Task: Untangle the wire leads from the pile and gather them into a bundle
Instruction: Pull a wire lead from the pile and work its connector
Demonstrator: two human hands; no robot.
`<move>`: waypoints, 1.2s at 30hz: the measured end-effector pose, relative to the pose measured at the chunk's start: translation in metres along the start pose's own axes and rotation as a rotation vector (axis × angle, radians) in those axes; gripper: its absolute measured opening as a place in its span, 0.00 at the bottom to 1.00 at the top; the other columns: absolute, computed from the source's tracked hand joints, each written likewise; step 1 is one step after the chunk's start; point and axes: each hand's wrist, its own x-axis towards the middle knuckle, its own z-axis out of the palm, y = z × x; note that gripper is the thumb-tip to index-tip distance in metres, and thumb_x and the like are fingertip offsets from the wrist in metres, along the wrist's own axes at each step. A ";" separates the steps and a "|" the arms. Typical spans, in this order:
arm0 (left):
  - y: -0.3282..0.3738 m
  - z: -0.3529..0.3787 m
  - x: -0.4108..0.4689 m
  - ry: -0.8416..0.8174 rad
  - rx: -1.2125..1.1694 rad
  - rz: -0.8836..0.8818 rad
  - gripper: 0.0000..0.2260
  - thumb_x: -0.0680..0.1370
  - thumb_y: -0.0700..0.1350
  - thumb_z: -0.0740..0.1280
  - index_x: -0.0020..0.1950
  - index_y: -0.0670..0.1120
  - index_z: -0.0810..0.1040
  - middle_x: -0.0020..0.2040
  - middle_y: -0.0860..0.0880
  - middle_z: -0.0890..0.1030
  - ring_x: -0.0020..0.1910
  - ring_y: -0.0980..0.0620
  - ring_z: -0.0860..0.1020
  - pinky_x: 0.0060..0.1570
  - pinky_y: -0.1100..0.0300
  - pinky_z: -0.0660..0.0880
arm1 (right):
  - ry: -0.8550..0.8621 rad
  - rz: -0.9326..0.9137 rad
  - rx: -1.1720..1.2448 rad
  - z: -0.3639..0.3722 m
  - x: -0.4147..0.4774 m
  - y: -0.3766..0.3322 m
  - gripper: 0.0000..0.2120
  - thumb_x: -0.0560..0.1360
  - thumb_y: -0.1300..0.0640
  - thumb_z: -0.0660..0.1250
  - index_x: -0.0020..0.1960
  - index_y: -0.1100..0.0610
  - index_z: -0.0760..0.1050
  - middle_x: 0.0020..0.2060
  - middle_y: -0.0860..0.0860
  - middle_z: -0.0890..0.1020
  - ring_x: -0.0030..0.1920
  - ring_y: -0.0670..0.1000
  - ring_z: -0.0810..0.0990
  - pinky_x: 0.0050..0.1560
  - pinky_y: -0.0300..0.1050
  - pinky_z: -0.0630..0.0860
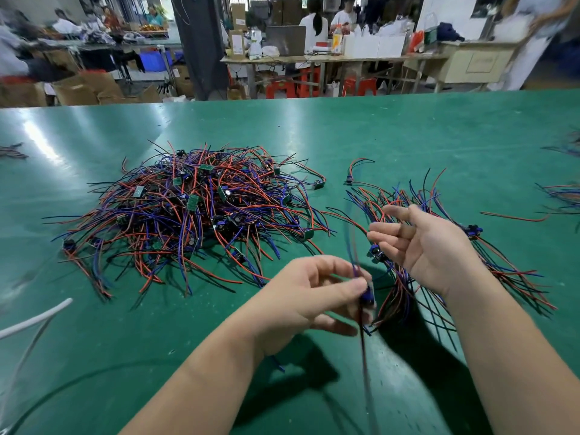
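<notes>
A big tangled pile of red, blue and black wire leads (pixel 194 211) with small green circuit boards lies on the green table (pixel 392 136), left of centre. My left hand (pixel 309 296) pinches one blurred wire lead (pixel 365 296) by its dark blue component, its wires streaming up and down. My right hand (pixel 430 246) hovers palm up with fingers loosely curled, holding nothing. Under and behind it lies a gathered bundle of leads (pixel 405 287) spread on the table.
A single lead (pixel 354 171) lies apart behind the bundle. More wire groups (pixel 561 196) sit at the right edge, and a few at the far left (pixel 12 150). A white cable (pixel 34 318) crosses the near left. Other workbenches and people stand beyond the table.
</notes>
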 end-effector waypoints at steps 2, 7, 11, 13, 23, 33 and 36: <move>0.005 -0.003 0.001 0.052 -0.166 0.066 0.09 0.67 0.45 0.71 0.46 0.46 0.77 0.43 0.43 0.84 0.37 0.49 0.83 0.35 0.57 0.80 | -0.060 -0.007 -0.065 0.002 -0.001 0.004 0.07 0.81 0.62 0.57 0.51 0.61 0.74 0.32 0.58 0.84 0.30 0.51 0.83 0.28 0.37 0.78; 0.008 -0.007 0.006 0.254 -0.479 0.263 0.14 0.63 0.43 0.72 0.45 0.44 0.74 0.42 0.43 0.85 0.33 0.52 0.83 0.31 0.62 0.80 | -0.492 -0.012 -0.302 0.013 -0.019 0.017 0.09 0.62 0.63 0.75 0.41 0.58 0.83 0.36 0.55 0.83 0.32 0.48 0.81 0.33 0.34 0.76; 0.004 -0.003 0.010 0.401 -0.469 0.332 0.15 0.60 0.43 0.73 0.43 0.42 0.74 0.36 0.45 0.83 0.31 0.53 0.83 0.31 0.63 0.79 | -0.545 -0.060 -0.034 0.025 -0.024 0.024 0.13 0.55 0.57 0.80 0.39 0.56 0.84 0.34 0.52 0.83 0.32 0.46 0.81 0.36 0.34 0.77; -0.001 0.000 0.012 0.473 -0.400 0.379 0.14 0.59 0.44 0.75 0.40 0.43 0.75 0.34 0.46 0.82 0.31 0.53 0.82 0.31 0.62 0.79 | -0.444 -0.034 0.107 0.031 -0.023 0.028 0.10 0.55 0.57 0.79 0.35 0.56 0.83 0.30 0.52 0.82 0.30 0.45 0.79 0.33 0.33 0.77; -0.014 0.002 0.014 0.425 0.101 0.431 0.15 0.75 0.26 0.64 0.43 0.44 0.82 0.39 0.50 0.85 0.40 0.54 0.84 0.39 0.62 0.80 | -0.315 0.003 0.203 0.030 -0.019 0.022 0.08 0.66 0.62 0.67 0.40 0.58 0.85 0.29 0.51 0.79 0.27 0.43 0.76 0.27 0.32 0.74; -0.021 0.000 0.017 0.546 0.053 0.297 0.08 0.66 0.40 0.77 0.42 0.41 0.82 0.36 0.43 0.85 0.35 0.50 0.81 0.38 0.59 0.80 | -0.268 -0.218 -0.221 0.034 -0.023 0.036 0.06 0.61 0.58 0.71 0.36 0.57 0.85 0.33 0.55 0.81 0.36 0.53 0.75 0.40 0.45 0.70; -0.019 -0.002 0.017 0.499 0.048 0.200 0.03 0.69 0.37 0.75 0.39 0.42 0.82 0.32 0.45 0.83 0.31 0.52 0.80 0.36 0.58 0.80 | -0.224 -0.195 -0.229 0.033 -0.022 0.035 0.06 0.61 0.57 0.71 0.35 0.59 0.84 0.30 0.54 0.79 0.30 0.48 0.74 0.33 0.39 0.69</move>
